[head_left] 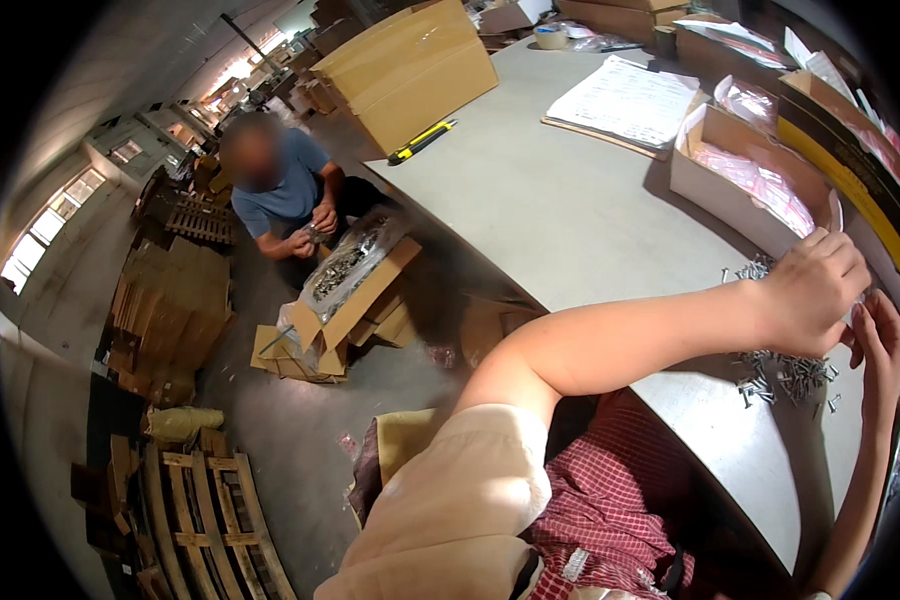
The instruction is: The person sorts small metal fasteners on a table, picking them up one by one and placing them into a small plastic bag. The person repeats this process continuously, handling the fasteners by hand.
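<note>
At the right side of the grey table (pixel 490 190), my left hand (pixel 815 295) reaches across above a pile of small silver screws (pixel 798 375). Its fingers are curled together, closed on something small that I cannot make out. My right hand (pixel 878 340) comes up from the lower right and meets it, thumb and fingers bent together; whatever lies between them is mostly hidden. More screws (pixel 755 268) show beyond my left wrist. Just past the hands stands an open cardboard box (pixel 705 185) holding clear plastic bags with pink-red markings (pixel 760 185).
Farther back lie a clipboard with papers (pixel 625 100), a yellow-black utility knife (pixel 422 142) and a large carton (pixel 410 75). More boxes (pixel 850 150) line the right edge. Left of the table, a co-worker (pixel 285 190) sits by a carton of metal parts (pixel 350 265). Wooden pallets (pixel 210 510) lie lower left.
</note>
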{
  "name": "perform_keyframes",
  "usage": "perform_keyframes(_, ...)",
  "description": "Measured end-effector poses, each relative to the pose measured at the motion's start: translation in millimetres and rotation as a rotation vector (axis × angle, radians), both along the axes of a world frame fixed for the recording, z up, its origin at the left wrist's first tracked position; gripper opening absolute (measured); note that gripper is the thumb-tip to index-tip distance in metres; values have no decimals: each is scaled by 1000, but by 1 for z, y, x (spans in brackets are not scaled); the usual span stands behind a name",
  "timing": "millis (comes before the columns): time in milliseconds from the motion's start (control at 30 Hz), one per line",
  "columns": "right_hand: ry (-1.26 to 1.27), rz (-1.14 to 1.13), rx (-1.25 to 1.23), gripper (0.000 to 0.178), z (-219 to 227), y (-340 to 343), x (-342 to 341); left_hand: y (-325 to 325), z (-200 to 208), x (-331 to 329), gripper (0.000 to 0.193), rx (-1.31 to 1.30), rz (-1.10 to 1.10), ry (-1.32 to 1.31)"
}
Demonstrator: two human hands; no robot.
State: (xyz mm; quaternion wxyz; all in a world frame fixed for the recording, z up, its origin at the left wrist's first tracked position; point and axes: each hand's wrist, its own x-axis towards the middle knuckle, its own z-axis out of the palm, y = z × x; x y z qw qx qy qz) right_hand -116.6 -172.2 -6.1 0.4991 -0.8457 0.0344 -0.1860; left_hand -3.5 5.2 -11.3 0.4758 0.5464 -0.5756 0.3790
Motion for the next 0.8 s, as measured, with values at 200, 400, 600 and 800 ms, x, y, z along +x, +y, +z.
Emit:
perform_keyframes(200,18,22,42,19,21,7,-7,1,7,-1,21,14,1,-149)
perform_keyframes(400,89,-3,-142,18,36,18,-9,9,9,0,21,234,108,-231)
perform_keyframes(600,29,4,-287,33,50,30,-6,24,18,-5,31,415,169,-155)
perform_keyframes(800,47,-244,-965,26,35,-11,-14,17,12,12,23,490,111,112)
